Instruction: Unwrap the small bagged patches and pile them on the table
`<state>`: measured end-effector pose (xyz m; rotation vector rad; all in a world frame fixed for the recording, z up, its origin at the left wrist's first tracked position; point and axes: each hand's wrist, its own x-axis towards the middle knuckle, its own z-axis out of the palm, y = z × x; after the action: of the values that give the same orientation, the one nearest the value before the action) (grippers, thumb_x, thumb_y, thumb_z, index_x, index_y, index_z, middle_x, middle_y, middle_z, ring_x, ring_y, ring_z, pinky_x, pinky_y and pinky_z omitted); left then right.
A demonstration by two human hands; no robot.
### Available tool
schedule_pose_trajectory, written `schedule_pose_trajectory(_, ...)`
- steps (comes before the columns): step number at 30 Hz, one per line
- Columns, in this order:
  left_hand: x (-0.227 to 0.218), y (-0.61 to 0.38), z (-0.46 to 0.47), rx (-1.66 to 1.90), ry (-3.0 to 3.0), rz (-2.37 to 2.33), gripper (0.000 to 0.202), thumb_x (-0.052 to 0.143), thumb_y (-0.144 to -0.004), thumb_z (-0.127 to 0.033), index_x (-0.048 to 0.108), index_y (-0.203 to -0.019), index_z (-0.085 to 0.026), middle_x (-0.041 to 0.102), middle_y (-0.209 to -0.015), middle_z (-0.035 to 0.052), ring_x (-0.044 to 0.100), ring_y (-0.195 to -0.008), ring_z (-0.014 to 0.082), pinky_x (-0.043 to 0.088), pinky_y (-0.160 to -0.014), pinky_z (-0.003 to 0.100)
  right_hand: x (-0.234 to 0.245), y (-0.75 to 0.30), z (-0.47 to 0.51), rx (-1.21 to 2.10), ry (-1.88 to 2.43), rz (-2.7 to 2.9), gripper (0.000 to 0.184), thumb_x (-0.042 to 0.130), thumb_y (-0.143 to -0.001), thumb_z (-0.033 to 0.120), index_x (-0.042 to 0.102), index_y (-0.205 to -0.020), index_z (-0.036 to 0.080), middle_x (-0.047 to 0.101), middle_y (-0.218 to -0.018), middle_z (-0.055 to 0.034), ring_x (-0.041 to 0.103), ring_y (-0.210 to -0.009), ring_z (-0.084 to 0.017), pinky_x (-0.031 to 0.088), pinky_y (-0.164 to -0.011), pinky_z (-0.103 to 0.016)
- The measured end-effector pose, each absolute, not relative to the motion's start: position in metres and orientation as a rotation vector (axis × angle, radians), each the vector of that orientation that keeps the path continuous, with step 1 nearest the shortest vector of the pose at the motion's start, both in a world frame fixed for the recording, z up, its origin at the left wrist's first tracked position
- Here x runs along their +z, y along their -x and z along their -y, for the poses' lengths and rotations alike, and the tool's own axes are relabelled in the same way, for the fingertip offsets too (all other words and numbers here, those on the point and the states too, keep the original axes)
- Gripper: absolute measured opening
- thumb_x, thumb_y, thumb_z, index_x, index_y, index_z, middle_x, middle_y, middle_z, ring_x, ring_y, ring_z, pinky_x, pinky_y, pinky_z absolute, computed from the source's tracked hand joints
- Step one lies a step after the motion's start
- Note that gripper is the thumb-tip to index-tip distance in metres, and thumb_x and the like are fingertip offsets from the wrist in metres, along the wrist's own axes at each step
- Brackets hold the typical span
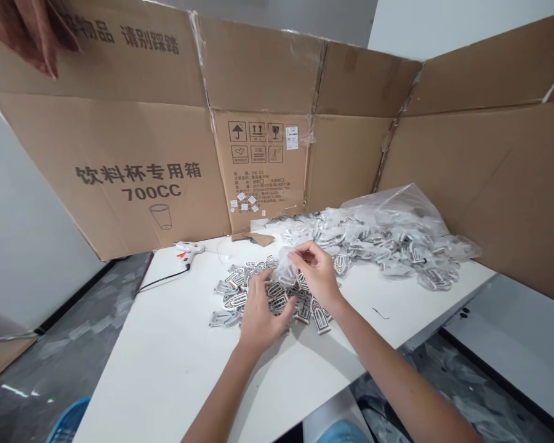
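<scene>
Arched silver-and-black badges (321, 320) lie heaped near the middle of the white table (166, 351). The left hand (263, 311) curls over them; any grip cannot be told. The right hand (313, 272) pinches a scrap of clear plastic (284, 264) between its fingertips. Bagged badges (397, 237) spread along the far right edge; a hot glue gun (187, 251) lies at the far left edge, before a cardboard carton (120, 172).

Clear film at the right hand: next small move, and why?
Probably lift the clear film away with the right hand: it is pinched above the loose arch-shaped pieces, and the left hand is down on them.
</scene>
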<state>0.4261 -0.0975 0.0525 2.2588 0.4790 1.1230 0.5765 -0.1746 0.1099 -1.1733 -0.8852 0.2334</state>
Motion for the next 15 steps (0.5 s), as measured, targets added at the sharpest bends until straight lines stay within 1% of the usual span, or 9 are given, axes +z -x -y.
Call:
schedule_pose_trajectory(1, 0.05, -0.426, 0.098, 1.107, -2.321, -0.473, 0.058, 0.073, -0.094, -0.04, 0.047, -0.143, -0.022, 0.063, -0.129, 0.0127, 0.062, -0.124, 0.0313, 0.054, -0.103, 0.049, 0.114, -0.575, 0.173, 0.303, 1.152, 0.912, 0.027, 0.083, -0.085, 0.046, 0.068, -0.086, 0.023, 0.065, -0.074, 0.0022, 0.059, -0.065, -0.015, 0.05, -0.061, -0.028)
schedule_pose_trajectory(3, 0.045, -0.427, 0.097, 1.082, -2.371, -0.496, 0.05, 0.07, -0.097, -0.037, 0.048, -0.14, -0.023, 0.066, -0.125, 0.0115, 0.064, -0.121, 0.0312, 0.053, -0.101, 0.047, 0.119, -0.572, 0.17, 0.465, 1.091, 0.938, 0.029, 0.085, -0.083, 0.047, 0.068, -0.086, 0.023, 0.064, -0.074, 0.0033, 0.058, -0.061, -0.014, 0.051, -0.059, -0.028)
schedule_pose_trajectory(6, 0.04, -0.425, 0.092, 1.095, -2.352, -0.54, 0.036, 0.065, -0.1, -0.032, 0.052, -0.132, -0.024, 0.068, -0.117, 0.0098, 0.067, -0.11, 0.0294, 0.052, -0.091, 0.041, 0.122, -0.567, 0.168, 0.701, 0.972, 0.875, 0.033, 0.088, -0.08, 0.049, 0.068, -0.089, 0.024, 0.064, -0.077, 0.0037, 0.058, -0.06, -0.012, 0.053, -0.056, -0.027)
schedule_pose_trajectory(8, 0.038, -0.422, 0.089, 1.096, -2.369, -0.531, 0.028, 0.064, -0.097, -0.025, 0.055, -0.124, -0.022, 0.069, -0.108, 0.0091, 0.067, -0.099, 0.0284, 0.051, -0.082, 0.037, 0.123, -0.566, 0.168, 0.801, 0.901, 0.798, 0.036, 0.09, -0.078, 0.05, 0.067, -0.09, 0.024, 0.063, -0.077, 0.0042, 0.059, -0.061, -0.012, 0.053, -0.054, -0.025)
schedule_pose_trajectory(11, 0.038, -0.42, 0.087, 1.017, -2.389, -0.523, 0.019, 0.058, -0.094, -0.015, 0.058, -0.111, -0.022, 0.07, -0.097, 0.0066, 0.066, -0.086, 0.0253, 0.047, -0.073, 0.034, 0.126, -0.571, 0.176, 0.72, 0.863, 0.675, 0.04, 0.093, -0.075, 0.049, 0.065, -0.091, 0.024, 0.062, -0.076, 0.0055, 0.059, -0.059, -0.011, 0.052, -0.05, -0.022)
schedule_pose_trajectory(13, 0.04, -0.421, 0.087, 0.968, -2.357, -0.552, 0.014, 0.051, -0.1, -0.018, 0.059, -0.11, -0.023, 0.071, -0.096, 0.005, 0.067, -0.083, 0.0233, 0.046, -0.074, 0.033, 0.125, -0.583, 0.19, 0.555, 0.882, 0.585, 0.043, 0.094, -0.073, 0.048, 0.064, -0.093, 0.025, 0.06, -0.075, 0.0067, 0.057, -0.056, -0.01, 0.052, -0.048, -0.022)
schedule_pose_trajectory(15, 0.043, -0.422, 0.087, 0.956, -2.34, -0.569, 0.017, 0.044, -0.107, -0.026, 0.06, -0.109, -0.024, 0.072, -0.095, 0.0041, 0.067, -0.084, 0.0223, 0.046, -0.075, 0.033, 0.117, -0.604, 0.216, 0.363, 0.943, 0.492, 0.045, 0.093, -0.071, 0.049, 0.063, -0.095, 0.025, 0.058, -0.075, 0.0072, 0.056, -0.055, -0.01, 0.052, -0.049, -0.024)
